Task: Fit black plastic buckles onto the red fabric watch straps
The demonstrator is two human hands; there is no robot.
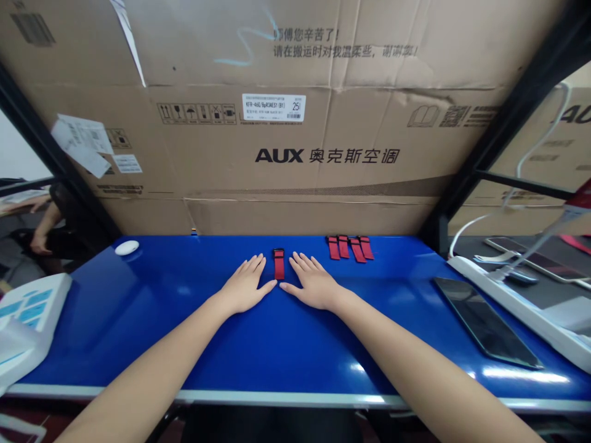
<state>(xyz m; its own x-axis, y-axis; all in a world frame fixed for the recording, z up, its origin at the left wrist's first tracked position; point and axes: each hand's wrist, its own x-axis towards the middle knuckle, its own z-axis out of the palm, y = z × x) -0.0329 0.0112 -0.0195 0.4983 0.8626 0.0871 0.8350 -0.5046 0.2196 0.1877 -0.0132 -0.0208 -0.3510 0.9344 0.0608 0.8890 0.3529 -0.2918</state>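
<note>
Our two arms reach over the blue table. Nearer to us than the fingers of our right hand, and well to their right, lies a dark screen. That right hand and our left hand lie flat, fingers loose, thumbs out, holding nothing. One red strap lies between our fingers, just past our thumb tips; we can't tell if they touch it. Four more straps lie to the right of our right fingers, a bit farther off. Well left of our left fingers sits a white disc. Past all our fingers stands brown cardboard.
</note>
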